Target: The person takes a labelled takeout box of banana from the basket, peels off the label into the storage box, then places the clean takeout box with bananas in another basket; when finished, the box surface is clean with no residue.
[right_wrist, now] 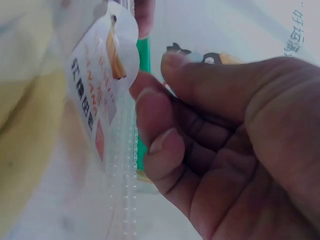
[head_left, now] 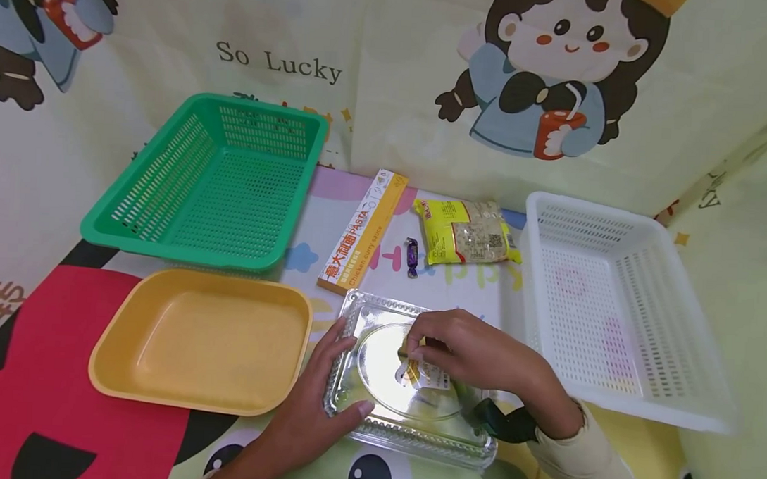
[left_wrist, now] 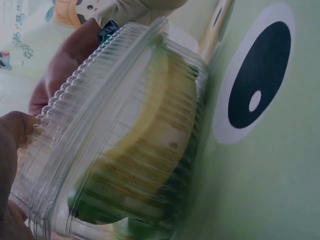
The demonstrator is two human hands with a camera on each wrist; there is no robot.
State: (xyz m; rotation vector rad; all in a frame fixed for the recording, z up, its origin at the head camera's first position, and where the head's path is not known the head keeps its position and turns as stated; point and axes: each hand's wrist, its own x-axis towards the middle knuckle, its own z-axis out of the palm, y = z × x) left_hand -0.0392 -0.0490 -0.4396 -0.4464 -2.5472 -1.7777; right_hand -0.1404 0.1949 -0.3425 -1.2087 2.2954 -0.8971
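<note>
A clear plastic clamshell box point(head_left: 414, 445) lies on the printed cloth, with yellow-green bananas point(left_wrist: 155, 130) inside. On its lid is a white label point(right_wrist: 95, 75) with a banana picture and lettering. My left hand point(head_left: 317, 406) grips the left side of the box, fingers along the far left edge and thumb over the near rim. Above the lid, my right hand point(head_left: 462, 348) has its fingers curled, thumb close to the index finger. Its fingertips are right at the label's edge; I cannot tell whether they pinch it.
A green basket point(head_left: 186, 254) stands at back left, a yellow tray point(head_left: 202, 346) in front of it. Behind the box lie a pasta carton point(head_left: 365, 232), a purple-wrapped candy point(head_left: 412, 257) and a yellow food bag point(head_left: 466, 232). A white basket point(head_left: 581, 394) is at right.
</note>
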